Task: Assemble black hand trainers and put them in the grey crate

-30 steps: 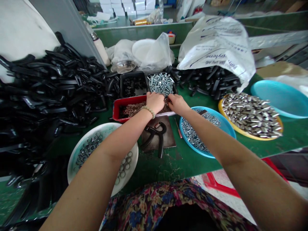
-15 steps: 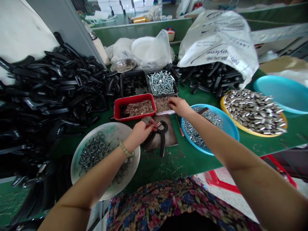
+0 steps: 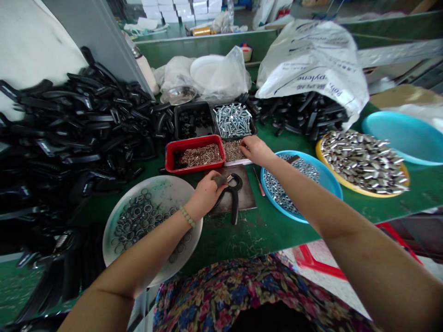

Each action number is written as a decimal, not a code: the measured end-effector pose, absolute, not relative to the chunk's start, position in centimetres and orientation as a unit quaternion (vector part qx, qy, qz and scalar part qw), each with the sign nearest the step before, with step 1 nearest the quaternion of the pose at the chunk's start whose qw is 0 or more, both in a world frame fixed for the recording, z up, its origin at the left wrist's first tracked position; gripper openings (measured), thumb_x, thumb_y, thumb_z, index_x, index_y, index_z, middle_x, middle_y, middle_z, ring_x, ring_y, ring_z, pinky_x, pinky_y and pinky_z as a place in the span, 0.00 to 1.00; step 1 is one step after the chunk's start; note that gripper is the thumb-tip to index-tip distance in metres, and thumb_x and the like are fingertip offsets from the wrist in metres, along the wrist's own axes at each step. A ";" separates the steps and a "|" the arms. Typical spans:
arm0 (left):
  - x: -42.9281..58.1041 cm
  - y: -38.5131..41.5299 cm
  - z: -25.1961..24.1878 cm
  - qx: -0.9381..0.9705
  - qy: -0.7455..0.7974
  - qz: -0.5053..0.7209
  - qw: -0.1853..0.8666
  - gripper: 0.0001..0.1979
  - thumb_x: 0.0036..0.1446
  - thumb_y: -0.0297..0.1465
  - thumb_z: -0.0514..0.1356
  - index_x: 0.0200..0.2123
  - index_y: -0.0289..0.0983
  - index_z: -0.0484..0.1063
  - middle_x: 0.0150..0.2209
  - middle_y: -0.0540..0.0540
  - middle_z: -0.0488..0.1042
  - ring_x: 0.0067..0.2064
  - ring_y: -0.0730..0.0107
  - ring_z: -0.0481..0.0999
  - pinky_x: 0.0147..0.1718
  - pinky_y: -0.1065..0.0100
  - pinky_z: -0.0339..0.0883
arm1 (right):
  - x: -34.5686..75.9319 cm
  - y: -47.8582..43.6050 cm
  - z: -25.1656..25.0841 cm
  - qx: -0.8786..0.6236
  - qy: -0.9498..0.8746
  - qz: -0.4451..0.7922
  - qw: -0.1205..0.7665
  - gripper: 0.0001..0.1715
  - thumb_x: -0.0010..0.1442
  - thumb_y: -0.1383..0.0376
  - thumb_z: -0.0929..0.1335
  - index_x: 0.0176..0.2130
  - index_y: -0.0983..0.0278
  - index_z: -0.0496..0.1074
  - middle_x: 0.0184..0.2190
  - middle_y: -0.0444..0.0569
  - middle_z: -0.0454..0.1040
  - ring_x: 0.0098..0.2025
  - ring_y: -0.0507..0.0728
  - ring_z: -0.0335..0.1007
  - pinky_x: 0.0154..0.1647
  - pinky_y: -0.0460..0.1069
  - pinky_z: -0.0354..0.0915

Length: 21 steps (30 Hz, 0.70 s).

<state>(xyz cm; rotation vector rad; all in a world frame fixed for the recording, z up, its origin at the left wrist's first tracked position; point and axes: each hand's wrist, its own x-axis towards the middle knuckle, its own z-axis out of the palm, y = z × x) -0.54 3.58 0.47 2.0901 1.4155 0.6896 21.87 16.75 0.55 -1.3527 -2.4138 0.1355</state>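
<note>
My left hand [image 3: 210, 190] is closed on a black spring clamp [image 3: 235, 203], whose curved jaws and handles rest over a flat metal plate [image 3: 248, 190]. A small spring [image 3: 230, 178] shows at the clamp's pivot, by my fingertips. Dark wrapping covers one finger of this hand. My right hand [image 3: 254, 148] reaches into a shallow white tray of small brownish metal pieces [image 3: 232, 150]; its fingers are bent together at the pieces, and whatever they pinch is too small to make out. A red bin [image 3: 169, 159] of thin coppery pins stands left of that tray.
A white basin [image 3: 112, 258] of metal rings lies left, a blue basin [image 3: 337, 193] of nuts right. Beyond are a yellow basin [image 3: 323, 168] of metal sleeves, silver screws [image 3: 232, 121] in a black bin, and heaped black handles [image 3: 86, 124]. A thin screwdriver-like tool [image 3: 260, 184] lies beside the plate.
My left hand has turned and shifted slightly, its back now more over the clamp's pivot. My right hand stays at the tray of small pieces, its fingers drawn in a little.
</note>
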 end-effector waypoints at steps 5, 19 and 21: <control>0.1 3.4 0.1 0.813 0.507 0.210 0.194 0.11 0.62 0.35 0.52 0.41 0.36 0.70 0.43 0.44 0.71 0.42 0.67 0.71 0.45 0.67 0.64 | 21.3 14.5 1.8 -0.463 -0.842 0.114 0.252 0.08 0.60 0.66 0.63 0.34 0.66 0.70 0.32 0.52 0.72 0.35 0.56 0.67 0.39 0.50 0.63; 0.0 2.2 0.5 0.845 0.513 0.106 0.105 0.16 0.66 0.37 0.44 0.44 0.37 0.68 0.43 0.44 0.71 0.41 0.66 0.71 0.39 0.69 0.63 | 20.5 7.6 1.2 -0.450 -0.807 0.259 0.281 0.05 0.60 0.66 0.64 0.34 0.64 0.69 0.30 0.47 0.71 0.33 0.53 0.67 0.36 0.48 0.64; 0.1 2.0 0.7 0.847 0.514 0.087 0.104 0.16 0.66 0.35 0.44 0.43 0.37 0.69 0.44 0.44 0.71 0.41 0.66 0.71 0.38 0.69 0.63 | 20.2 7.9 0.4 -0.423 -0.828 0.238 0.281 0.06 0.61 0.66 0.64 0.33 0.64 0.69 0.31 0.49 0.70 0.36 0.54 0.67 0.39 0.49 0.64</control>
